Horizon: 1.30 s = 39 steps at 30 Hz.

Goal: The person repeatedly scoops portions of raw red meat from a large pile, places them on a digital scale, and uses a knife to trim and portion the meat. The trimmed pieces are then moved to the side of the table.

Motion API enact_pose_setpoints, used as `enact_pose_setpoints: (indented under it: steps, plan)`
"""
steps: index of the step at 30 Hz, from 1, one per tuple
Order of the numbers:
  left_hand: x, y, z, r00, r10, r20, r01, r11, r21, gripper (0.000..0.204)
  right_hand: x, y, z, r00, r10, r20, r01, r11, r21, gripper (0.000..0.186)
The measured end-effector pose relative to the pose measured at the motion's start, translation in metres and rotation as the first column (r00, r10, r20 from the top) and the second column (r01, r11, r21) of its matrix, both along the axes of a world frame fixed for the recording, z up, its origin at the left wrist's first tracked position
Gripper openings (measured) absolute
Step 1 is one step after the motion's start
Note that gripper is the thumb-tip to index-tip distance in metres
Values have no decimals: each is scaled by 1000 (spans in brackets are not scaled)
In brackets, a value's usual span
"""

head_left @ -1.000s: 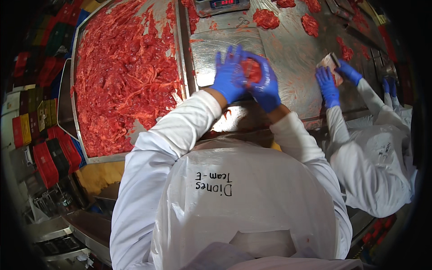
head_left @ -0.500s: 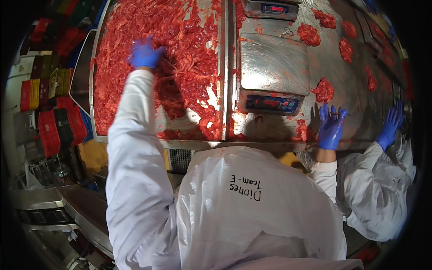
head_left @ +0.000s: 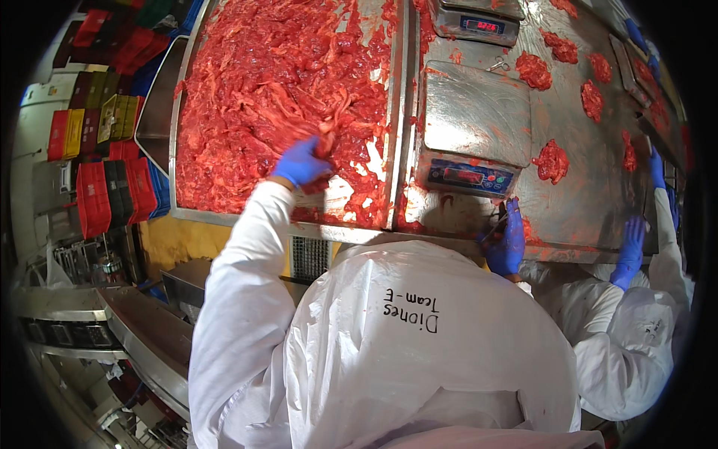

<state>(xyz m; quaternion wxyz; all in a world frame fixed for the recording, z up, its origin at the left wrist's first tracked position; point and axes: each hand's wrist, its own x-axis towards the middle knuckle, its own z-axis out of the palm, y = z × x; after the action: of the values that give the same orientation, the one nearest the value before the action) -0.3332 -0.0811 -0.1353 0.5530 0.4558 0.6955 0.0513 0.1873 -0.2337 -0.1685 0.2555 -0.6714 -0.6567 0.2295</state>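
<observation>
My left hand [head_left: 301, 162], in a blue glove, is closed on long strips of raw meat [head_left: 318, 129] at the near side of a metal tray [head_left: 173, 161]. The strips trail up and left into the wide layer of red meat [head_left: 239, 82] spread over the tray. My right hand [head_left: 507, 243], also gloved in blue, is at the table's near edge below a metal scale [head_left: 479, 112]. A thin dark metal tool [head_left: 495, 218] shows by its thumb and fingers; its kind is unclear. A small meat piece [head_left: 529, 229] lies beside that hand.
Several separate meat portions [head_left: 552, 162] lie on the steel table to the right. Scissors [head_left: 499, 65] lie behind the scale, near a second scale [head_left: 482, 28]. A co-worker's gloved hand [head_left: 630, 245] is at the right. Stacked crates [head_left: 91, 196] stand to the left.
My left hand has come nearer and right, pulling meat strips across the tray. My right hand has moved left, towards the table's edge below the scale. The view has shifted slightly.
</observation>
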Motion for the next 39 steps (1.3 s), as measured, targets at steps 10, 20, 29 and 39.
enact_pose_setpoints:
  steps: [10, 20, 29, 39]
  plan:
    - [123, -40, 65, 853, -314, -416, 512, 655, 556, 17, -3, 6, 23, 985, 132, 107, -137, 990, 43, 94]
    - [127, 6, 23, 816, -352, -459, 550, 719, 425, 9, -3, 4, 20, 993, 118, 8, -118, 992, 40, 96]
    - [239, 74, 147, 842, -476, 253, 121, 623, 773, 19, 1, 3, 5, 987, 128, -100, -117, 988, 102, 93]
    - [104, 73, 43, 969, -10, -245, 149, 817, 557, 42, 18, 5, 9, 862, -160, -480, 124, 987, -105, 53]
